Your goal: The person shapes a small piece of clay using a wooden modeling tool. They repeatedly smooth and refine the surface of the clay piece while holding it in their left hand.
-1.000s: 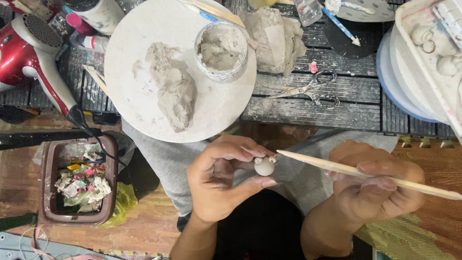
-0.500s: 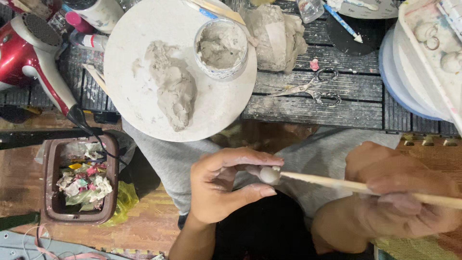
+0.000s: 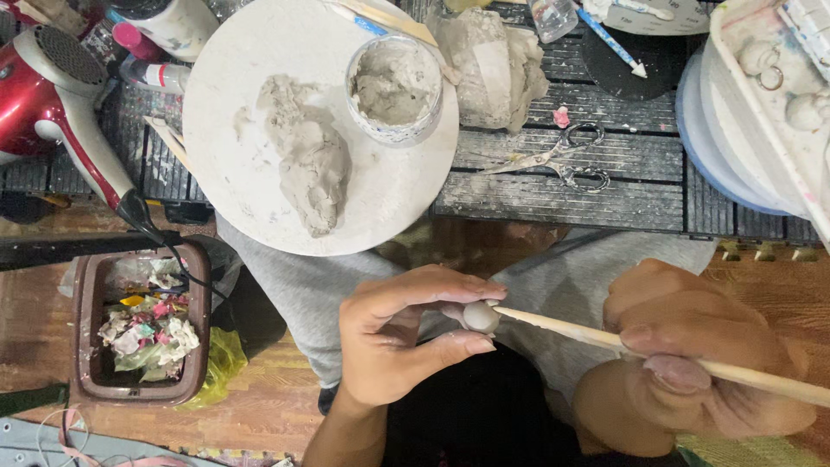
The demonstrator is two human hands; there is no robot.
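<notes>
Small clay ball (image 3: 481, 316) worked with wooden stick (image 3: 657, 356) over the lap.

Left hand (image 3: 402, 346) grip closed on ball between thumb and fingertips. Right hand (image 3: 692, 367) at 3 o'clock, grip closed on stick, tip touching ball. At 12 o'clock: round board (image 3: 251, 186) with grey clay lump (image 3: 307, 160) and slip cup (image 3: 394, 86). Scissors (image 3: 553, 160) on counter (image 3: 640, 186) at 1 o'clock.

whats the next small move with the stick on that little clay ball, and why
Probably a light press or slight turn of the wooden stick against the small clay ball. Its tip already touches the ball's right side, the left hand pinches the ball between thumb and fingers, and the right hand grips the stick like a pen. Gentle pressure seems wise, since the ball is tiny.
</notes>
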